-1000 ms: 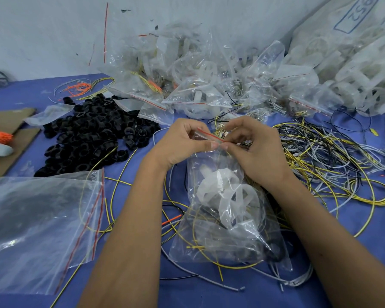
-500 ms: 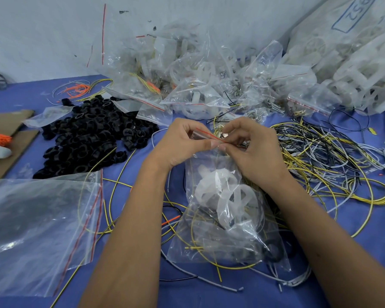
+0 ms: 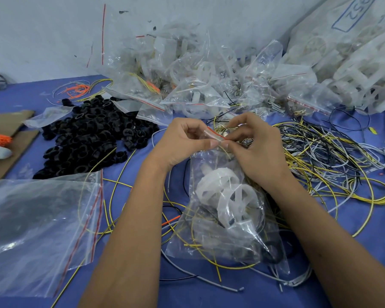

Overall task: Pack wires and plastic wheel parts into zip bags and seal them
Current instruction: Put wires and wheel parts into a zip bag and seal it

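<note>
A blue table (image 3: 365,230) carries a crinkled heap of filled clear bags (image 3: 187,70) against the wall, a mound of black plastic rings (image 3: 87,134) and a tangle of yellow, black and white wires (image 3: 333,152). At the middle, a glossy zip bag (image 3: 227,218) holds white spoked wheels (image 3: 222,192). The left hand (image 3: 182,141) and right hand (image 3: 258,150) both pinch its red-lined zip strip (image 3: 216,134).
</note>
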{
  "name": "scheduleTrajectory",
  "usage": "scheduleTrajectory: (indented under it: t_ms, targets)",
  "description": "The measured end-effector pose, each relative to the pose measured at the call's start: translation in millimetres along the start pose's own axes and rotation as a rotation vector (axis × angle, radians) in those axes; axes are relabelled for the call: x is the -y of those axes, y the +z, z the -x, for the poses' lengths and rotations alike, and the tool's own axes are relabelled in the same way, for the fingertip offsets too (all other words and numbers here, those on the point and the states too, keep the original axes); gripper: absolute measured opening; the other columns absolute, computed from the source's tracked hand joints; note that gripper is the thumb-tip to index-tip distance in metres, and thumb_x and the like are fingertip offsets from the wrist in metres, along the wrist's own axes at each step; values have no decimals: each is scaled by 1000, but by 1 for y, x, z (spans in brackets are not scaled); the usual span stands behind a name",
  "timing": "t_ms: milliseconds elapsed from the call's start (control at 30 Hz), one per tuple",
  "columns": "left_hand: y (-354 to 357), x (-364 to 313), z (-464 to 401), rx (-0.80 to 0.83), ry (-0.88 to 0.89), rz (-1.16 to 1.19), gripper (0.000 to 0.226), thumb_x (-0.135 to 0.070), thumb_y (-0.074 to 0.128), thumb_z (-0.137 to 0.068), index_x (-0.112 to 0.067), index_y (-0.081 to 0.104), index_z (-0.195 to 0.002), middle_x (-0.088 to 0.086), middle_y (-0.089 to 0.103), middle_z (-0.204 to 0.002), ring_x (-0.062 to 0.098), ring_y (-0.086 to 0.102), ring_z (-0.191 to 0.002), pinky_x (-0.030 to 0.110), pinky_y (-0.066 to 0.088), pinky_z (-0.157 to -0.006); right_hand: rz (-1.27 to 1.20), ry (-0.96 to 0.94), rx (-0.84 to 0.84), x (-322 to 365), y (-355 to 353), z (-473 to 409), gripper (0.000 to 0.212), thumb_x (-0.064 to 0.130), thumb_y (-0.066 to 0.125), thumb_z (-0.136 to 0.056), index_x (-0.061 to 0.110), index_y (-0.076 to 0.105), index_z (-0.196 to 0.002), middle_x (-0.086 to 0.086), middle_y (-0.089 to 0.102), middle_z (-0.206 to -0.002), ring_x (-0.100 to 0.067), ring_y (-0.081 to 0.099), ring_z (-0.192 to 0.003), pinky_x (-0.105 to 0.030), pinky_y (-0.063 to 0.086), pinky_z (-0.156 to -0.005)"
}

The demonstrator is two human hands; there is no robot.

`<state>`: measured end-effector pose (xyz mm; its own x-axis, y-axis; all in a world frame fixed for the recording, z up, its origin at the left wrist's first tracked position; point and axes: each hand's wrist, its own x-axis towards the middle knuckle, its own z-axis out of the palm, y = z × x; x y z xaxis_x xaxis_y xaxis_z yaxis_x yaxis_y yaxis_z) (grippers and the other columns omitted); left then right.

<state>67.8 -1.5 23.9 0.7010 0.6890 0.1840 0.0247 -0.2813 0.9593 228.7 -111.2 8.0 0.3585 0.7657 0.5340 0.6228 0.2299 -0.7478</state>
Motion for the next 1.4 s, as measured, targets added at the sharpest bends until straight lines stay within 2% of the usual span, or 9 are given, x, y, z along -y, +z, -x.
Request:
scheduleTrajectory:
  t_ms: [267,400,500,600,700,900,1100,1267,1400]
  targets:
    - [0,1,-1,-25,22,15,21,10,77,-82,-9,71,-77,16,69,-81,13,61,-66,18,51,-64,29,-20,6,1,1,0,30,4,83,-76,12,64,-99,11,74,-73,-1,68,-74,-5,43,-72]
    - [1,0,0,19,38,37,30,11,76,-82,-16,72,-70,8,75,-77,10,69,-70,18,54,-68,58,-51,24,4,1,1,35,12,85,-78,14,65,-107,12,74,-79,0,69,-79,-14,49,-76]
    - [2,0,-1,7,36,23,26,11,77,-81,-12,71,-72,9,75,-78,14,69,-74,22,56,-72,24,-36,0,3,2,1,33,9,86,-76,13,66,-102,12,74,-76,-1,70,-78,-10,47,-74]
    - [2,0,0,4,23,24,14,8,78,-81,-4,73,-84,28,73,-91,28,67,-85,31,56,-79,-16,-10,-22,3,2,0,30,3,85,-72,13,67,-94,10,74,-72,-3,70,-75,-9,46,-73]
    - [2,1,0,15,26,27,11,6,78,-82,-4,74,-85,23,73,-89,25,66,-82,27,55,-75,-28,2,-11,4,2,0,30,3,86,-71,12,67,-93,8,74,-71,-2,70,-73,-7,45,-74]
    - [-1,4,-1,25,8,50,15,10,75,-83,-4,71,-80,7,76,-78,12,69,-72,20,54,-69,-57,46,25,5,2,1,35,7,87,-73,13,63,-97,7,75,-71,-6,70,-72,-18,53,-70]
    - [5,4,-4,-33,11,29,11,18,73,-80,16,66,-88,12,71,-80,15,66,-72,23,54,-72,70,-33,53,5,3,0,37,11,83,-78,18,61,-106,14,74,-81,-5,69,-78,-31,56,-74]
    - [4,3,-2,-18,31,20,20,15,75,-80,-5,70,-80,12,74,-82,11,71,-73,20,55,-70,28,-2,18,0,4,0,34,3,83,-74,14,62,-98,13,74,-76,0,69,-76,-18,54,-75]
    - [1,5,-1,-27,45,69,21,15,73,-81,-4,68,-74,6,78,-80,14,74,-75,21,56,-72,39,19,-27,-1,5,-1,33,3,86,-70,14,64,-92,14,71,-71,2,68,-73,-6,45,-70]
